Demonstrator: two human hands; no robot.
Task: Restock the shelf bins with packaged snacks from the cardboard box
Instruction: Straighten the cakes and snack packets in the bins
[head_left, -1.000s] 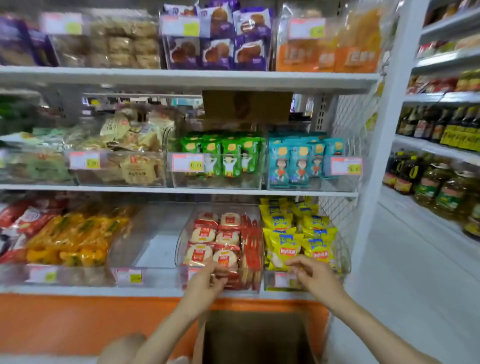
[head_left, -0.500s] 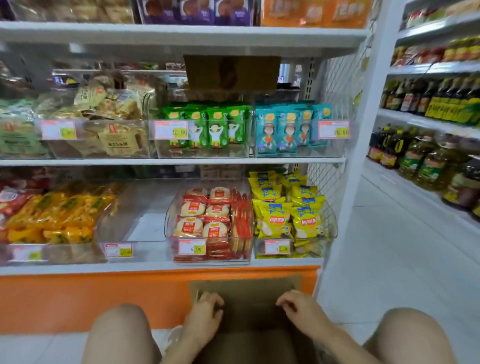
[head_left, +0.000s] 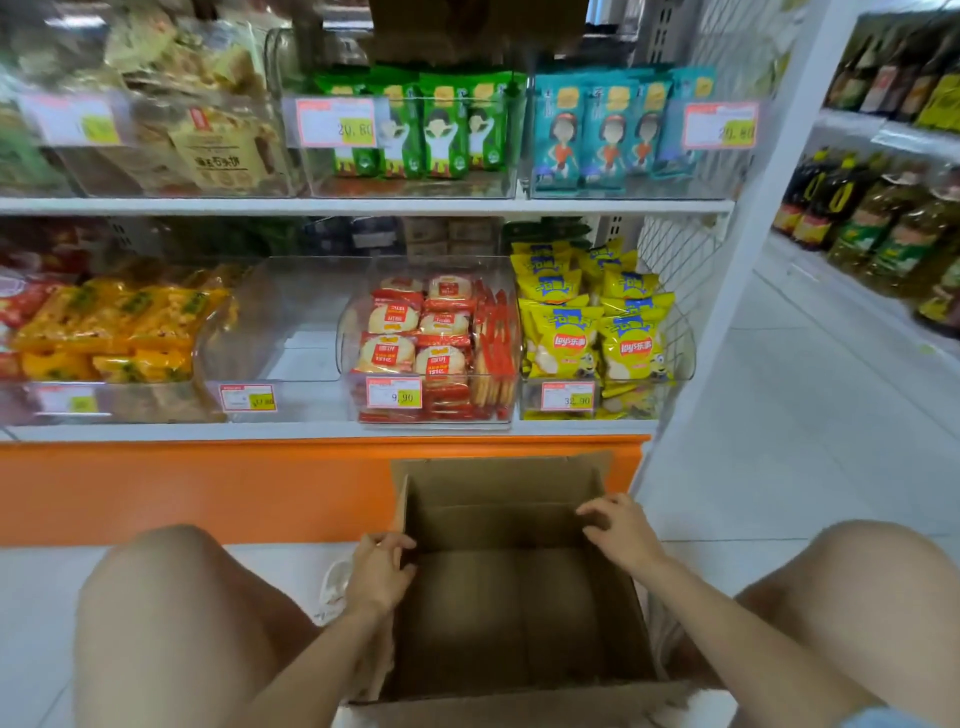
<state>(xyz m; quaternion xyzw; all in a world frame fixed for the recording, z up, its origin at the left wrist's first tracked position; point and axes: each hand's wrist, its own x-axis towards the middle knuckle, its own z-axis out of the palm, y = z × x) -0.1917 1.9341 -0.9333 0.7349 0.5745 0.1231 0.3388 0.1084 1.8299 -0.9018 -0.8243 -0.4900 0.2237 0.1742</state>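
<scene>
Crouching with a knee on either side, you have the cardboard box (head_left: 514, 623) on the floor between them, flaps open.

- Left hand (head_left: 382, 566): fingers curled over the box's left wall, gripping it.
- Right hand (head_left: 621, 535): fingers hooked over the right wall, holding that edge.
- Box interior: bare cardboard floor, no packets visible.
- Beyond the box, on the lower shelf: red-wrapped cakes (head_left: 415, 353) and yellow crisp packets (head_left: 566, 338) fill their bins. The clear bin (head_left: 280, 322) to their left holds nothing.
- Upper shelf: green packets (head_left: 447, 130) and teal packets (head_left: 597, 135) stand upright in rows.

Judgement: the picking step looks finished for this box. Your next move likely means checking the box's near corner, hidden by the front flap, then lifting it clear with both hands. The bare bin needs other stock.
</scene>
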